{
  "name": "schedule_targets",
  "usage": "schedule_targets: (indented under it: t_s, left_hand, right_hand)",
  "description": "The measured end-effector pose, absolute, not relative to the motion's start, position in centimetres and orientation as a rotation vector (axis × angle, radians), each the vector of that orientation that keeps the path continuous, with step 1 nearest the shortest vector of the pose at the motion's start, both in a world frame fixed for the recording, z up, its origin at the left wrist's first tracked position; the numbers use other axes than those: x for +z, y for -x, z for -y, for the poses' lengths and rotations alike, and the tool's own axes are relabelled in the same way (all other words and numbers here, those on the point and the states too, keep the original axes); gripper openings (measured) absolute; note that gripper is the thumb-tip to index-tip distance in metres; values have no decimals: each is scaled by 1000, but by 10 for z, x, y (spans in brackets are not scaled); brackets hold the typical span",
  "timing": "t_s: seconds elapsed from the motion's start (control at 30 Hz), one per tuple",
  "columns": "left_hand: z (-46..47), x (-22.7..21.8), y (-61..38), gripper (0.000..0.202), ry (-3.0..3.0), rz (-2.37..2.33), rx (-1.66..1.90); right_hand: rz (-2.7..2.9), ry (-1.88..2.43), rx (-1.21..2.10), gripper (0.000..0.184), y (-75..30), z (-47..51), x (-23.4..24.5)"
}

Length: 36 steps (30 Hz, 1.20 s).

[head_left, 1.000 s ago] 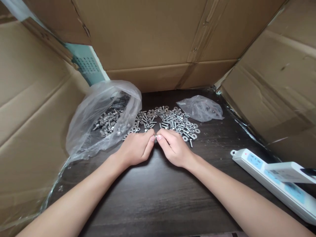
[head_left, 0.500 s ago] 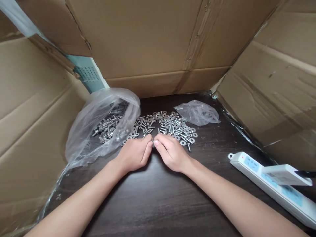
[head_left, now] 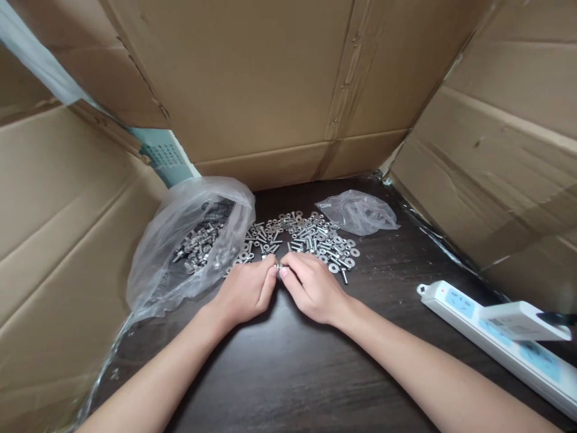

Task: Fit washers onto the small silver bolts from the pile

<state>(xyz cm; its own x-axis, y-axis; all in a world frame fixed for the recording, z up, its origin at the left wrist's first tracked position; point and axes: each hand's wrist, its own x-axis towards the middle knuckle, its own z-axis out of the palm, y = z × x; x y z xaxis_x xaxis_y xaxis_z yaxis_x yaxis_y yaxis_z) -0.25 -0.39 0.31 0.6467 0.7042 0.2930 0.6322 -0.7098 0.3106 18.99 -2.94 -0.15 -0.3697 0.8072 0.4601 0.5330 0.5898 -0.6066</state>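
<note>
In the middle of the head view my left hand (head_left: 247,290) and my right hand (head_left: 313,287) meet fingertip to fingertip. Both are closed in a pinch on one small shiny metal bolt (head_left: 278,269). A thin disc edge, like a washer, shows between the fingertips; the rest of the bolt is covered by my fingers. Just beyond my knuckles lies a loose pile of bolts (head_left: 311,230), flat washers (head_left: 354,252) and nuts (head_left: 257,243).
A clear plastic bag (head_left: 151,264) holding many metal fasteners stands open on the left. A smaller plastic bag (head_left: 360,210) lies behind the pile. On the right is a white power strip (head_left: 478,328) with a plugged-in adapter (head_left: 523,319). Cardboard walls (head_left: 261,84) surround the dark table (head_left: 288,373).
The whole view has tilted and shifted slightly, so the scene sits a little lower. My hands keep the same pinch on the bolt.
</note>
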Motion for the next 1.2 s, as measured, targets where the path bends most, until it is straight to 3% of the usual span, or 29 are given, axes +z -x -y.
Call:
schedule_targets:
  t_s: [0.17, 0.4, 0.6, 0.83, 1.07, 1.2]
  left_hand:
    - [5, 3, 3, 27, -2687, -1132, 549]
    - [5, 3, 1, 31, -2771, -1160, 428]
    - [5, 4, 2, 31, -2725, -1149, 477]
    - [7, 2, 0, 32, -2782, -1183, 402]
    - [6, 4, 0, 31, -2728, -1139, 480]
    - [8, 3, 1, 31, -2714, -1158, 436]
  right_hand:
    - [2059, 1029, 400, 9, -190, 29, -3]
    - [2114, 1030, 454, 33, -192, 27, -7]
    - [2000, 1055, 548, 13, -192, 30, -2]
    - [2075, 1021, 579, 32, -192, 27, -8]
    - [2030, 1030, 611, 18, -193, 30, -1]
    - [2052, 1000, 623, 28, -193, 28, -3]
